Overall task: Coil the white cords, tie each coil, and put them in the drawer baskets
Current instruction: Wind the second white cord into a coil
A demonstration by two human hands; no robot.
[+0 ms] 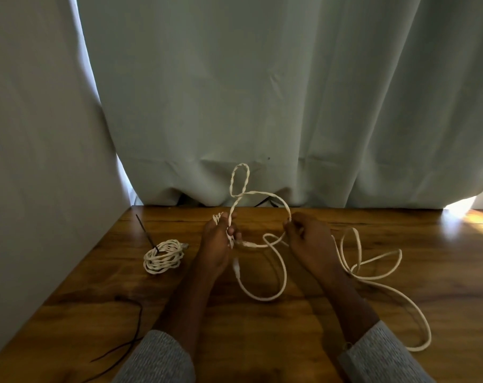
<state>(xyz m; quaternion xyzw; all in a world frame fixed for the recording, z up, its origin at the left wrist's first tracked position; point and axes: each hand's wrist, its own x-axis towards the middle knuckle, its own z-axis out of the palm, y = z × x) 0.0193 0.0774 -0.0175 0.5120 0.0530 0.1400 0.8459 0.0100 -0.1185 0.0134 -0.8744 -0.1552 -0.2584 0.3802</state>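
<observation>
Head view. At left centre of the frame, one finished white coil lies on the wooden table. At centre, the left hand grips a few gathered turns of a second cord; the right hand pinches its next loop. Most of that cord trails loose toward lower right. Tying and storing remain; no drawer baskets are visible.
</observation>
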